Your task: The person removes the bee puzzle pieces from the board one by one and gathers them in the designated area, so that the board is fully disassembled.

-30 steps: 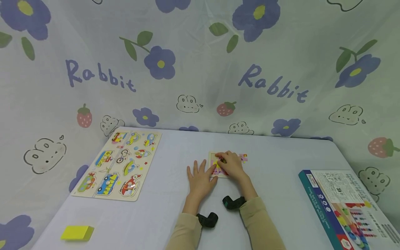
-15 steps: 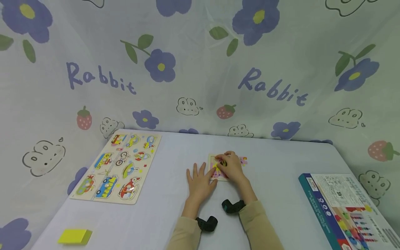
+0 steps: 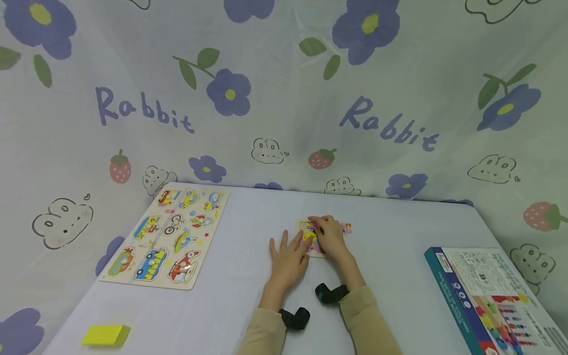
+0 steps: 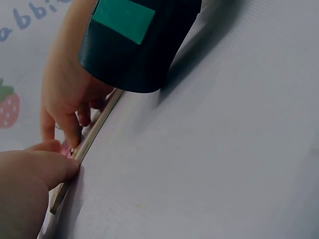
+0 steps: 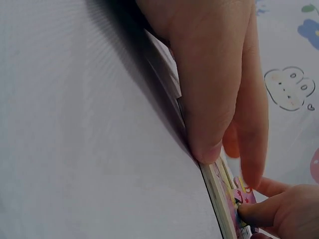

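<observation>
A small jigsaw puzzle in a pale wooden tray (image 3: pixel 303 223) lies on the table, its picture pink and yellow. My left hand (image 3: pixel 287 264) rests along the tray's left and near side with fingers spread; its thumb and forefinger touch the tray and picture. My right hand (image 3: pixel 330 241) reaches over the puzzle from the right, thumb and forefinger bent down round a pink puzzle piece (image 5: pixel 242 191) at the left fingers in the right wrist view. The right hand covers much of the picture, and the piece's outline is partly hidden.
Just right of the tray lies another pink puzzle piece (image 3: pixel 347 228). A large vehicle puzzle board (image 3: pixel 161 236) is at the left, a yellow block (image 3: pixel 106 336) at the front left. A flat printed box (image 3: pixel 492 296) lies at the right; a patterned curtain (image 3: pixel 284 98) hangs behind.
The left hand has shifted slightly right and closer to the right hand, its fingers drawn closer together. The right fingers have moved a little over the puzzle, and more yellow shows.
</observation>
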`<state>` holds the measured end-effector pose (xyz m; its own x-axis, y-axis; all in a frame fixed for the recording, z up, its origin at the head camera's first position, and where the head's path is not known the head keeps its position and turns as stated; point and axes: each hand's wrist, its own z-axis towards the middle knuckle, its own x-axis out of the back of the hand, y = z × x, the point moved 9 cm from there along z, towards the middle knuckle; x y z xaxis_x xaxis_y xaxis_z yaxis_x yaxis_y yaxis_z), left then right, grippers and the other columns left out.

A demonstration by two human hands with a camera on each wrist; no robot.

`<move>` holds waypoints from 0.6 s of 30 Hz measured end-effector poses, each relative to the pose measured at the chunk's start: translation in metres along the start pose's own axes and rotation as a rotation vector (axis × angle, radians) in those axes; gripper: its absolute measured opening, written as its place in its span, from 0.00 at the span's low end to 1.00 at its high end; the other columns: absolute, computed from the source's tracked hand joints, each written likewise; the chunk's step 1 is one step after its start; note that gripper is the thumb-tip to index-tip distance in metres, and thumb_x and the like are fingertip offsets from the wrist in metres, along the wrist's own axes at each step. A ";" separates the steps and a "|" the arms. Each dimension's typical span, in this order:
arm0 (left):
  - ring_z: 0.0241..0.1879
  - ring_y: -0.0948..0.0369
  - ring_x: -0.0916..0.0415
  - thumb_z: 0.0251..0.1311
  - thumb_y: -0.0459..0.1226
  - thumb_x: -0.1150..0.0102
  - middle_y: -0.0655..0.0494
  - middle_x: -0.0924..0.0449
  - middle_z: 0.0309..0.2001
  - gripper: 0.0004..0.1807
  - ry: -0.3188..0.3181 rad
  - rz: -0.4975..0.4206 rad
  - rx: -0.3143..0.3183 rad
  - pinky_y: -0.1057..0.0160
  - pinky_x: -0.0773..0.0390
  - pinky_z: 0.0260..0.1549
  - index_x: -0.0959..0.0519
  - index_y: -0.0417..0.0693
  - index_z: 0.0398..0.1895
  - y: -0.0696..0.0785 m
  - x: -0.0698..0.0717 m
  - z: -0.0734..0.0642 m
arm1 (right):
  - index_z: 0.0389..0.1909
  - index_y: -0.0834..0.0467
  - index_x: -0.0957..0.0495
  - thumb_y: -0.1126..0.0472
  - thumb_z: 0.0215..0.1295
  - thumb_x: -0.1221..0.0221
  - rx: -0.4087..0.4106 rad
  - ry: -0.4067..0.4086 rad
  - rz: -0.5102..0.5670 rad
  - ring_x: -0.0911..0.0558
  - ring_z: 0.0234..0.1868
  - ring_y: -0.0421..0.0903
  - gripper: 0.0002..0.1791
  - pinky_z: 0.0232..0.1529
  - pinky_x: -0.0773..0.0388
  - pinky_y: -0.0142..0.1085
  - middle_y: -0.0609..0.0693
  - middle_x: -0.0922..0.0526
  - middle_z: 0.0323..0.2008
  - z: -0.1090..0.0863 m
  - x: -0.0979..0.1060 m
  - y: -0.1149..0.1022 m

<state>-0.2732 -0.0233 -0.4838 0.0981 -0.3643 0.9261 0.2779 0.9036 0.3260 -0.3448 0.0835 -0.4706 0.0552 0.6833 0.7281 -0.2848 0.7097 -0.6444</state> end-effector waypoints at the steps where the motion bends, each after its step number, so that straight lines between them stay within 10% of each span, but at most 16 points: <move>1: 0.69 0.43 0.53 0.64 0.45 0.53 0.57 0.39 0.67 0.22 0.006 0.001 -0.012 0.32 0.60 0.59 0.30 0.64 0.62 0.001 0.000 0.000 | 0.52 0.54 0.22 0.70 0.59 0.44 -0.004 0.000 0.007 0.28 0.46 0.57 0.19 0.48 0.34 0.51 0.60 0.26 0.45 0.000 0.000 0.000; 18: 0.69 0.44 0.52 0.66 0.45 0.54 0.58 0.37 0.66 0.18 -0.014 -0.016 -0.013 0.32 0.61 0.59 0.26 0.66 0.58 0.004 0.000 0.000 | 0.48 0.59 0.22 0.68 0.56 0.38 -0.132 0.085 0.173 0.24 0.36 0.50 0.17 0.39 0.28 0.43 0.56 0.18 0.37 0.000 0.012 0.013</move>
<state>-0.2727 -0.0199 -0.4829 0.0804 -0.3753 0.9234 0.2914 0.8948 0.3383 -0.3481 0.1004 -0.4703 0.0981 0.8047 0.5855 -0.1701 0.5933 -0.7868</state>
